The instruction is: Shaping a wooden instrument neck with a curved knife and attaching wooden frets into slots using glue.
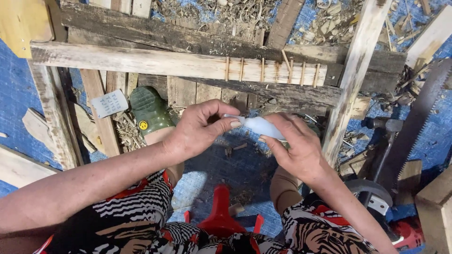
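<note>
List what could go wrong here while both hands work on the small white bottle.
The left hand pinches the tip of the white bottle held by the right hand; a squeeze could spill its contents onto fingers or lap. The handsaw lies teeth exposed beside the right forearm. Loose shavings could stick to anything wet.

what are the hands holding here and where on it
A small white squeeze bottle. The right hand wraps its body, while the left hand pinches the nozzle end between thumb and fingers.
</note>
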